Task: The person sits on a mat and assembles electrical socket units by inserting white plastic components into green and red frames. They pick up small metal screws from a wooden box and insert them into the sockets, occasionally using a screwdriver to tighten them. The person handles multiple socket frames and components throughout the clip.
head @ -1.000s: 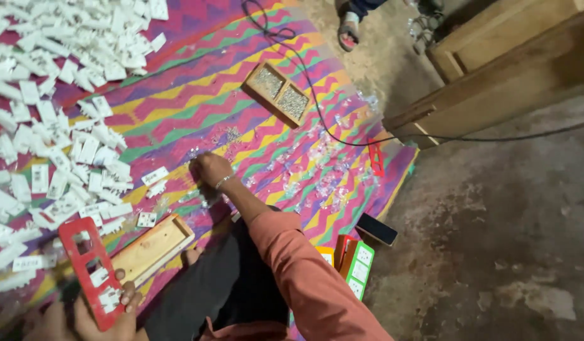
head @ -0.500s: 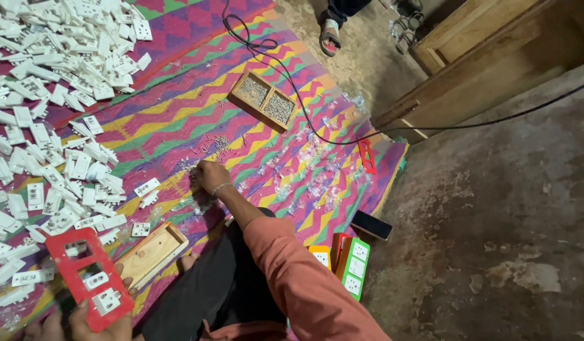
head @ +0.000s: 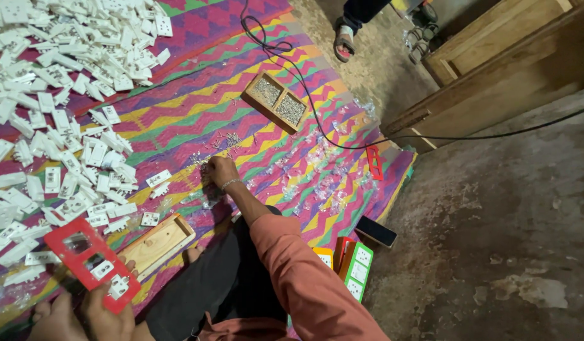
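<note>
- The right hand (head: 220,170) reaches out, fingers curled down onto small metal screws (head: 227,141) scattered on the zigzag woven mat (head: 178,120).
- The left hand (head: 105,312) grips a red plastic switch frame (head: 90,262) beside a wooden tray (head: 158,243).

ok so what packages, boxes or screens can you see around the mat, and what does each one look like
Phone: dark flat rectangle, screen dark, at the mat's right edge.
Green box: upright by the knee, white panels on its face.
Orange box: beside the green one, mostly hidden.
Clear plastic wrappers: empty, scattered across the mat.
</note>
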Tool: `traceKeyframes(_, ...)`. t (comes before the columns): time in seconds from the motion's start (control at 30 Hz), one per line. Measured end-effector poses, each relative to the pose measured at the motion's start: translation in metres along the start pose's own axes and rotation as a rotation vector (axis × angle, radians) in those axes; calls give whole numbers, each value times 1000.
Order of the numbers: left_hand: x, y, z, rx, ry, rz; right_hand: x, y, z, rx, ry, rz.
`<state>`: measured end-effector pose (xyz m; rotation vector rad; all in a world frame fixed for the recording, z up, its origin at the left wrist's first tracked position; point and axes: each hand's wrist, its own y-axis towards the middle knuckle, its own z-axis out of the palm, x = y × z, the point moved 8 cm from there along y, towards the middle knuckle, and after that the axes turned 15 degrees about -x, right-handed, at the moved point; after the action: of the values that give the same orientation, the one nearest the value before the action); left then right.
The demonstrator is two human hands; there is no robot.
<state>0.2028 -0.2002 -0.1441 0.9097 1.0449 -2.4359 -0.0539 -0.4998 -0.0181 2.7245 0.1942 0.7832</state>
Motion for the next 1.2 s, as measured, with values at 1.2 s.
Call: traceKeyframes(1.2, 35, -15, 16, 98, -153, -264, 121, -179, 52, 617, 982, 194)
